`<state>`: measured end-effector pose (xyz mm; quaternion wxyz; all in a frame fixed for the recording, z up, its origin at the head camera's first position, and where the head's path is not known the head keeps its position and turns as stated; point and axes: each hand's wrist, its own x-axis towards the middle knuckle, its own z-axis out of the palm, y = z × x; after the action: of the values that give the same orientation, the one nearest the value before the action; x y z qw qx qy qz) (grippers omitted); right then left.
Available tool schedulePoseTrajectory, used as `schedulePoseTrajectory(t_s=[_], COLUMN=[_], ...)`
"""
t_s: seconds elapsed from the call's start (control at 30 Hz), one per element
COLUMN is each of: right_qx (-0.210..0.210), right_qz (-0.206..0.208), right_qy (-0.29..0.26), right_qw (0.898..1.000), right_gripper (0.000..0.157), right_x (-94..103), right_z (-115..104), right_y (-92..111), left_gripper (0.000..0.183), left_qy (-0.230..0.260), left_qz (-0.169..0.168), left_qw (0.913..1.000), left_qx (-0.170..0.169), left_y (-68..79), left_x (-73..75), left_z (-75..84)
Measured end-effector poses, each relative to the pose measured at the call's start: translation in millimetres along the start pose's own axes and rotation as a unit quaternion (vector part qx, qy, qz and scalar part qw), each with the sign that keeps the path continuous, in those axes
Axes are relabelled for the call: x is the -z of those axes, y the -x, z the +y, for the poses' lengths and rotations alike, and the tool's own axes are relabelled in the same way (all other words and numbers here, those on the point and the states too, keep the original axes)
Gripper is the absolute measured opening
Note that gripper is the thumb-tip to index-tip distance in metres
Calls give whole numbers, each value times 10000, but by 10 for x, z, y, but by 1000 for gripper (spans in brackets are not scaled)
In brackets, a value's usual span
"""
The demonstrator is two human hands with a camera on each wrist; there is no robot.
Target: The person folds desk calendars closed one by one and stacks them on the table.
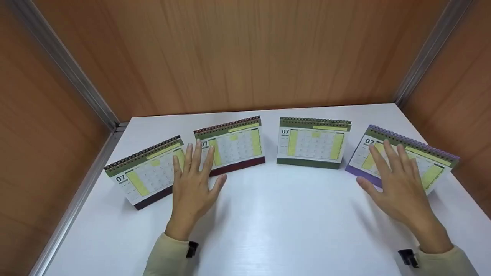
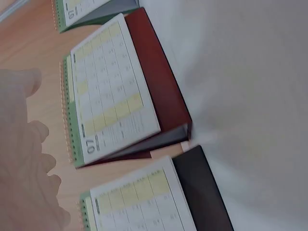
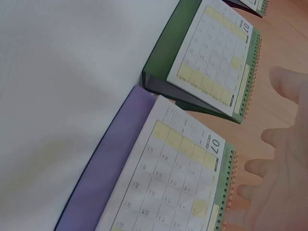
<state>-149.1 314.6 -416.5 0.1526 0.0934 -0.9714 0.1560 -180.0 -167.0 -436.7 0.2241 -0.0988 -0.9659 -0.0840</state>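
Observation:
Two bare hands hover over a white table with fingers spread, and neither holds anything. My left hand (image 1: 191, 191) is in front of the gap between a black-based desk calendar (image 1: 153, 176) and a dark red-based desk calendar (image 1: 234, 147), covering a part of each. My right hand (image 1: 401, 191) hides part of a purple-based desk calendar (image 1: 358, 157) at the right. Between the red and purple ones stands a green-based desk calendar (image 1: 312, 143). All are spiral-bound, propped like tents, and show page 07. In the left wrist view, the left hand (image 2: 29, 159) appears apart from the red-based calendar (image 2: 108, 86).
The white tabletop (image 1: 268, 218) stretches in front of the calendars. A wood-grain panel (image 1: 245, 53) rises behind, with more panels at both sides and metal posts (image 1: 69, 61) in the corners. Small black clips (image 1: 191, 249) sit at both sleeve cuffs.

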Motion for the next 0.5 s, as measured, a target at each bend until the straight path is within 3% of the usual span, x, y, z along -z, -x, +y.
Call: schedulePoseTrajectory(t_s=[0.5], right_qx=[-663], right_qz=[1014], right_qy=[-244], right_qw=[9923], right_gripper=[70], right_x=[541], right_z=[457], right_y=[-49], left_gripper=[78], left_qy=[1013], left_qz=[-134], left_qw=[9922], left_qx=[-719], left_y=[-347], left_x=[-136], left_z=[704])
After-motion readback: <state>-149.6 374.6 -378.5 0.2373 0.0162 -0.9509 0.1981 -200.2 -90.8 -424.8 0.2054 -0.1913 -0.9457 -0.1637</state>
